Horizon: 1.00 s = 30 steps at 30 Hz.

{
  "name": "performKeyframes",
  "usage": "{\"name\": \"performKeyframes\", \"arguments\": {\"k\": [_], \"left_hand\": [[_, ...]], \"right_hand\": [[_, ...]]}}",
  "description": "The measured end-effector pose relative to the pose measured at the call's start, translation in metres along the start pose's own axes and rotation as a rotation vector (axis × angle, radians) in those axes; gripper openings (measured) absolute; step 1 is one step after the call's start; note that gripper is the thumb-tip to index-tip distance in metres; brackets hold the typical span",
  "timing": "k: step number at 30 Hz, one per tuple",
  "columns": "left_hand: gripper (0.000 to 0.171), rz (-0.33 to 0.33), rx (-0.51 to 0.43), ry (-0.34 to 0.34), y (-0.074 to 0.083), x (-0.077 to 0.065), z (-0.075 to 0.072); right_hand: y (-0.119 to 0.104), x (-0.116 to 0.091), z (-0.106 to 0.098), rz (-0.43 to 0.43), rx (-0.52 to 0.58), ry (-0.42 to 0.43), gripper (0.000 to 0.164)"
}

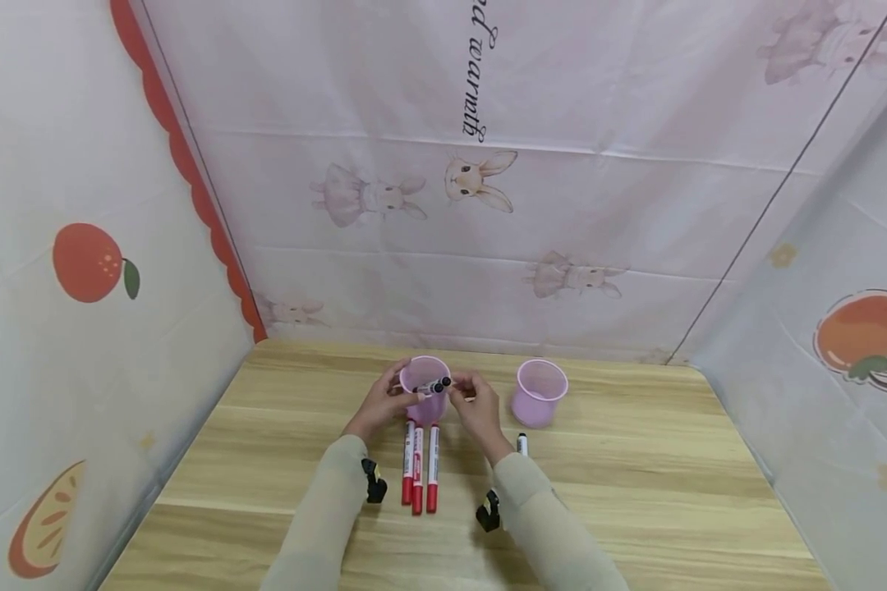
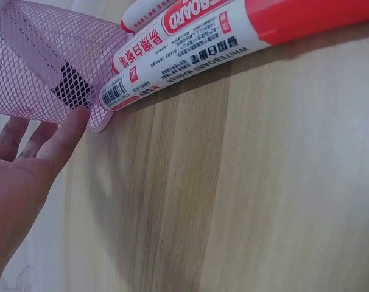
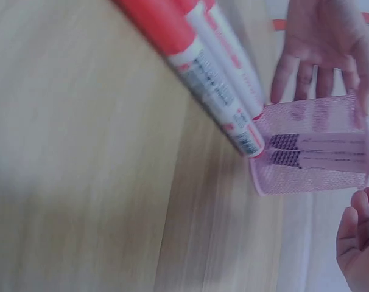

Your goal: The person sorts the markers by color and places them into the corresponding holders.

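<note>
My left hand [image 1: 379,406] holds a pink mesh pen cup [image 1: 426,410] from its left side, thumb in front and fingers behind. Two black-ended markers [image 1: 436,386] stand in that cup, their ends leaning out over the rim; their bodies show through the mesh in the right wrist view. My right hand [image 1: 479,410] is at the cup's right rim, fingers loosely bent, with no marker visible in its grasp. Three red whiteboard markers [image 1: 417,468] lie side by side in front of the cup, between the forearms, their far ends close to the cup's base.
A second pink mesh cup [image 1: 538,398] stands to the right on the wooden table [image 1: 658,460]. One more marker with a black end [image 1: 522,443] lies beside the right wrist, partly hidden by the sleeve. Printed cloth walls [image 1: 414,279] enclose the table's back and sides.
</note>
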<state>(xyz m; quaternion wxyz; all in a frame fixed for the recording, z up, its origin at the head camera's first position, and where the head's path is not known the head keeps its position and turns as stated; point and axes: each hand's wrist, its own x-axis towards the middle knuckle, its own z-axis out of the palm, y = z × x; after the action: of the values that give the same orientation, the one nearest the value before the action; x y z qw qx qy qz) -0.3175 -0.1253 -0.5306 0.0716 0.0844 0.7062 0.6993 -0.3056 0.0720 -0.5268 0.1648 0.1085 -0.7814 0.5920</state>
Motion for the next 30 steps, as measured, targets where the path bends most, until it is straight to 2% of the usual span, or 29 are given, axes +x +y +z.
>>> {"name": "performKeyframes", "arguments": {"k": [2, 6, 10, 15, 18, 25, 30], "left_hand": [[0.079, 0.008, 0.012, 0.032, -0.008, 0.004, 0.0], [0.079, 0.021, 0.043, 0.06, -0.01, 0.005, 0.0], [0.078, 0.037, 0.073, 0.071, -0.007, 0.006, -0.001], [0.079, -0.011, 0.146, 0.116, 0.0, 0.005, -0.002], [0.079, -0.024, 0.182, 0.134, 0.003, 0.006, -0.003], [0.081, 0.001, 0.158, 0.075, 0.006, 0.006, -0.002], [0.083, -0.017, 0.114, 0.024, 0.023, -0.004, 0.0]], "right_hand": [[-0.002, -0.004, -0.003, 0.006, 0.015, 0.004, 0.021], [-0.005, -0.011, -0.007, 0.007, 0.026, -0.009, 0.022], [-0.008, -0.016, -0.014, 0.059, 0.01, -0.029, 0.022], [-0.011, -0.02, -0.023, 0.089, 0.078, -0.016, 0.022], [-0.013, -0.024, -0.029, 0.085, 0.115, 0.023, 0.022], [-0.009, -0.041, -0.046, 0.076, 0.045, 0.111, 0.02], [0.003, -0.056, -0.062, 0.047, -0.051, 0.127, 0.022]]}}
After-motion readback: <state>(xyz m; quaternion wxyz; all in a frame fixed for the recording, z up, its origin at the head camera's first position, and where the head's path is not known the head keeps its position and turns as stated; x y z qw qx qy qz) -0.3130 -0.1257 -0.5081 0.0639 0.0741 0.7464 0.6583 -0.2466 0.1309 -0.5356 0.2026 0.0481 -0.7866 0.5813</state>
